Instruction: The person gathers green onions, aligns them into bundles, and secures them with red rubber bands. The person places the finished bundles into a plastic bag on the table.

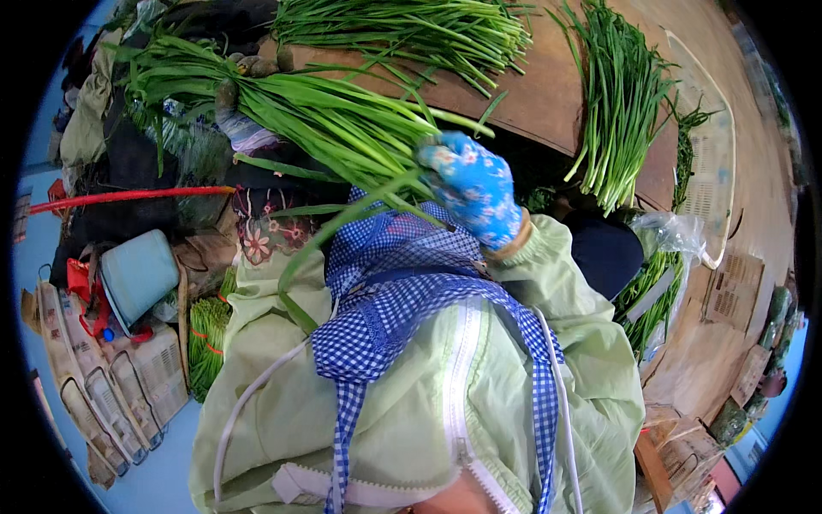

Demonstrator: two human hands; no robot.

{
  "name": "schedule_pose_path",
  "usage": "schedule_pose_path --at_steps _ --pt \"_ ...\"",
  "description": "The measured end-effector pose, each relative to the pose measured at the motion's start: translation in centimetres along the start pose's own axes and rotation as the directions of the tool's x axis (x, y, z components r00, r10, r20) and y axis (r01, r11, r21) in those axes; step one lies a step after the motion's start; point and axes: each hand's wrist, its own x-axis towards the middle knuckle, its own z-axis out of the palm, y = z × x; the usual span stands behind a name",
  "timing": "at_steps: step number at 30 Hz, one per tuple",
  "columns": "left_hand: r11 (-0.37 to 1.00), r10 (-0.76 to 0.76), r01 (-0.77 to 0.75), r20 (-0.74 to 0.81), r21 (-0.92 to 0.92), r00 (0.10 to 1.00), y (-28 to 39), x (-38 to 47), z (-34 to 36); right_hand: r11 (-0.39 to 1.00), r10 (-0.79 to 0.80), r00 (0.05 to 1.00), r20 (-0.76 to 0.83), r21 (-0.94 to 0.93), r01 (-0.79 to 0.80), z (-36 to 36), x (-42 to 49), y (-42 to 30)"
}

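A bunch of long flat green leaves, likely garlic chives (334, 115), lies slantwise before my body. My left hand (241, 80), in a dirty glove, grips it near the leafy end at the upper left. At the other end, by the pale stalks, my right hand (472, 186) in a blue floral glove is curled against the bunch; its fingertips are blurred, and what they hold cannot be made out. One long leaf (321, 241) hangs from there across the blue checked apron (398, 308).
More chives lie on the brown board (539, 109), one pile (398, 32) at the top and one (620, 115) at the right. A white plastic crate (713, 160) stands beyond. Banded bundles (209, 340), a light blue container (138, 276) and stacked crates (151, 366) are at the left.
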Motion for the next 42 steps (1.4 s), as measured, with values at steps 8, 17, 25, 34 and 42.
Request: schedule_pose_path --at_steps 8,17,25,34,42 --pt "0.955 -0.024 0.043 0.070 -0.293 0.997 0.1 -1.1 -2.4 0.954 0.209 0.971 0.117 -0.242 -0.176 -7.1 -10.9 3.8" --pt "0.973 -0.022 0.075 0.236 -0.217 0.972 -0.1 -0.1 -2.5 0.944 0.318 0.948 -0.035 -0.087 -0.319 -5.2 -3.6 1.0" --pt "0.977 -0.066 0.096 0.157 -0.190 0.985 -0.9 -0.1 0.2 0.375 0.504 0.812 0.296 0.771 -0.514 -1.4 -0.9 1.0" --pt "0.973 -0.220 0.202 0.184 0.112 0.958 -4.4 0.2 1.2 0.559 0.659 0.716 0.230 0.486 -0.672 -7.4 -7.6 1.6" --pt "0.989 0.100 -0.096 0.033 -0.112 0.994 2.6 -0.7 -2.9 0.544 0.547 0.833 0.086 -0.792 -0.276 -10.7 -12.5 4.0"
